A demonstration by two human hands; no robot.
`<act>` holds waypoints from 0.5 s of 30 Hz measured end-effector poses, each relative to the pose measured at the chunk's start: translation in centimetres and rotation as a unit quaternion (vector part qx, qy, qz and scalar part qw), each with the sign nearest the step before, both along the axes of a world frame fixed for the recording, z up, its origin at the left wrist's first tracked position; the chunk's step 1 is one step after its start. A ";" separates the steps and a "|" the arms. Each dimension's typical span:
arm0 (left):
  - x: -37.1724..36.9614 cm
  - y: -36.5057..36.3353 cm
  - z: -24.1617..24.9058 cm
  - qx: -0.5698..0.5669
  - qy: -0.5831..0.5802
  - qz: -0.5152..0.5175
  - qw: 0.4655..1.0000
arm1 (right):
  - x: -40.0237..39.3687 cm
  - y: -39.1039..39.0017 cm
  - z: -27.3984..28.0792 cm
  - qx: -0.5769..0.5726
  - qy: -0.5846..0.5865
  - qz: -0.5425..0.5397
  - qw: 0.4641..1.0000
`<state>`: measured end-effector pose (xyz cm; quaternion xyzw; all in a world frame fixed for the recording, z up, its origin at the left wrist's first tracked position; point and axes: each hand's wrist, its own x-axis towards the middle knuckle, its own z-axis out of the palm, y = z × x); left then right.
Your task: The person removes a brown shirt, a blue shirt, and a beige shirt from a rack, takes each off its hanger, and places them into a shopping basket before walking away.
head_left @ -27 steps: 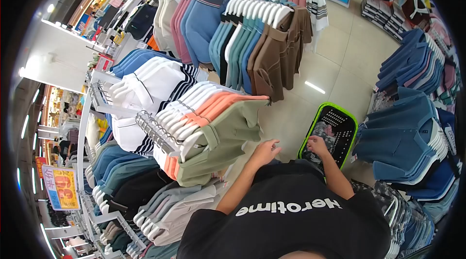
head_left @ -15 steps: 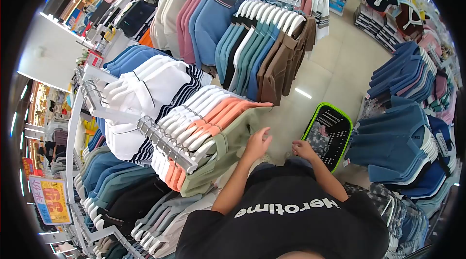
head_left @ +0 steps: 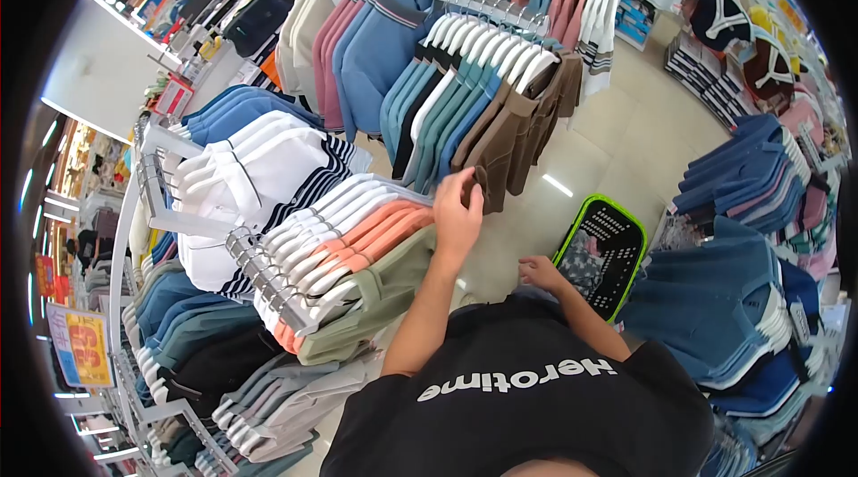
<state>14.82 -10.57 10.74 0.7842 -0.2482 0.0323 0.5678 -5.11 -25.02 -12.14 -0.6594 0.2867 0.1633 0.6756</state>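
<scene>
My left hand is raised with its fingers apart. Its fingertips overlap the lower edge of a brown garment on the rack ahead; contact is unclear. Beside its wrist hangs a green garment, at the end of a row of orange and white ones. Lower and to the right, my right hand is held over the floor, fingers loosely extended and nothing visible in it. Just right of that hand stands a black basket with a bright green rim, with grey patterned fabric inside.
A metal rail with white hangers reaches in from the left. Blue shirts hang at the right. Dark stacked boxes stand farther back beside the tiled aisle. A yellow price sign hangs at the far left.
My left hand has moved up and forward, from beside the green garment to the brown one. My right hand has shifted slightly left. The view has shifted a little.
</scene>
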 end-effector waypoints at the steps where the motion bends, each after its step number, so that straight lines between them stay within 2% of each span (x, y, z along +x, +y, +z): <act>1: 0.6 -1.1 0.6 0.032 -0.081 0.031 0.996 | 0.4 -1.4 0.0 0.001 -0.002 0.007 1.000; 2: 1.0 -2.4 0.7 0.036 -0.122 0.057 0.990 | 0.7 -2.8 0.1 0.001 -0.021 0.007 1.000; 5: 2.0 -6.0 0.1 0.079 -0.146 0.083 0.983 | 1.9 -7.1 0.8 0.001 -0.042 0.005 0.999; 7: 2.1 -8.2 -0.2 0.125 -0.080 0.070 0.986 | 2.1 -10.3 0.3 -0.004 -0.054 -0.010 0.998; 8: 2.0 -9.1 -0.2 0.134 -0.101 0.063 0.984 | 1.9 -12.0 -0.4 0.001 -0.058 -0.009 0.998; 10: 2.1 -10.6 -1.1 0.159 -0.049 0.044 0.985 | 1.7 -14.8 -0.8 0.006 -0.056 -0.035 0.998; 11: 2.1 -11.4 -2.1 0.145 -0.094 0.079 0.982 | 1.4 -16.2 -0.9 0.004 -0.049 -0.035 0.998; 15: 0.4 -12.4 0.3 0.144 -0.062 0.068 0.985 | 1.9 -21.1 0.2 -0.029 -0.028 -0.019 0.999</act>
